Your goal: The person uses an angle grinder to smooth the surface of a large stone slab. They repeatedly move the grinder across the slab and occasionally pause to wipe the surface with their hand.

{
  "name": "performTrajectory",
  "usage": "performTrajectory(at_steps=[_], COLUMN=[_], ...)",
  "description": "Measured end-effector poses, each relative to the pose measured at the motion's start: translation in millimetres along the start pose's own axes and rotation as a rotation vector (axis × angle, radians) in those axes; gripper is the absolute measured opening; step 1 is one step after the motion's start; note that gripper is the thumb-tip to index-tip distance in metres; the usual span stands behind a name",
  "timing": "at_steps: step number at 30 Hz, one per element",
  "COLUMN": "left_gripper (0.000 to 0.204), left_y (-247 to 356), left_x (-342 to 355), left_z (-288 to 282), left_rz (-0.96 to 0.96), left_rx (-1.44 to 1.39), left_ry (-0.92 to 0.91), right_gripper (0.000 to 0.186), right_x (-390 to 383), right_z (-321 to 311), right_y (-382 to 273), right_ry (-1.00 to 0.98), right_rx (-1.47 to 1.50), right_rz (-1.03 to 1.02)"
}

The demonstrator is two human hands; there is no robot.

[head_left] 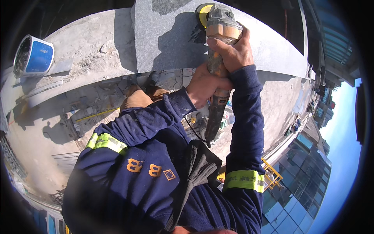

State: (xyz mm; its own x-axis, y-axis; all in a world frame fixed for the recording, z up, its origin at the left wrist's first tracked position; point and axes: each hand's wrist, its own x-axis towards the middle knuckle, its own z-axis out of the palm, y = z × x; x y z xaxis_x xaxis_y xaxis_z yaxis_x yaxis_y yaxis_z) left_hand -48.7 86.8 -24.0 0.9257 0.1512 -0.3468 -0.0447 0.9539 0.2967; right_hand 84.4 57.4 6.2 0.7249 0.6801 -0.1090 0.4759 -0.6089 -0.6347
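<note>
An angle grinder (218, 101) with a worn body and a yellow disc (203, 15) is held over a grey metal sheet (171, 43) at the top of the view. My right hand (238, 51) is closed round its upper body near the gear head, thumb across it. My left hand (201, 85) grips the body lower down, under the right hand. A dark cord hangs from the grinder's lower end. The disc lies close to the sheet; whether it touches cannot be told. A dark shadow falls on the sheet left of the grinder.
A blue-and-white bucket (40, 58) sits on the rough concrete ledge (91, 39) at the left. My boots stand below amid debris and offcuts, with a yellow bar (97, 114) nearby. A yellow metal frame (272, 175), glass buildings and sky show at the right.
</note>
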Motion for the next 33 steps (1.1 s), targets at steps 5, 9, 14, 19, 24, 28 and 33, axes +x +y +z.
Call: performTrajectory(at_steps=[5, 9, 14, 19, 24, 28, 33], left_gripper=[0.041, 0.033, 0.03, 0.034, 0.031, 0.03, 0.031], left_y=[-15.9, -28.7, -26.6, -15.3, -19.7, -23.2, -33.2], left_x=[29.3, 61.6, 61.7, 35.3, 46.0, 79.7, 80.3], left_z=[7.3, 17.3, 24.6, 9.4, 11.5, 19.6, 16.4], left_rz=[-0.052, -0.21, -0.237, -0.106, -0.085, -0.178, -0.108], left_rx=[0.067, 0.154, 0.209, 0.074, 0.083, 0.119, 0.108], left_ry=[-0.054, -0.125, -0.025, -0.021, -0.049, -0.099, -0.081], right_gripper=[0.092, 0.087, 0.088, 0.089, 0.089, 0.085, 0.085], right_x=[6.7, 14.7, 14.3, 9.7, 15.8, 29.3, 29.4], right_z=[-24.0, -48.7, -51.8, -26.4, -33.0, -53.3, -49.1], right_y=[12.9, 34.7, 38.7, 22.8, 19.4, 27.0, 37.0], right_ry=[0.07, 0.171, 0.184, 0.115, 0.13, 0.21, 0.184], right_rx=[0.075, 0.012, 0.043, 0.028, -0.002, -0.083, -0.052], right_rz=[0.149, 0.298, 0.327, 0.176, 0.221, 0.341, 0.289])
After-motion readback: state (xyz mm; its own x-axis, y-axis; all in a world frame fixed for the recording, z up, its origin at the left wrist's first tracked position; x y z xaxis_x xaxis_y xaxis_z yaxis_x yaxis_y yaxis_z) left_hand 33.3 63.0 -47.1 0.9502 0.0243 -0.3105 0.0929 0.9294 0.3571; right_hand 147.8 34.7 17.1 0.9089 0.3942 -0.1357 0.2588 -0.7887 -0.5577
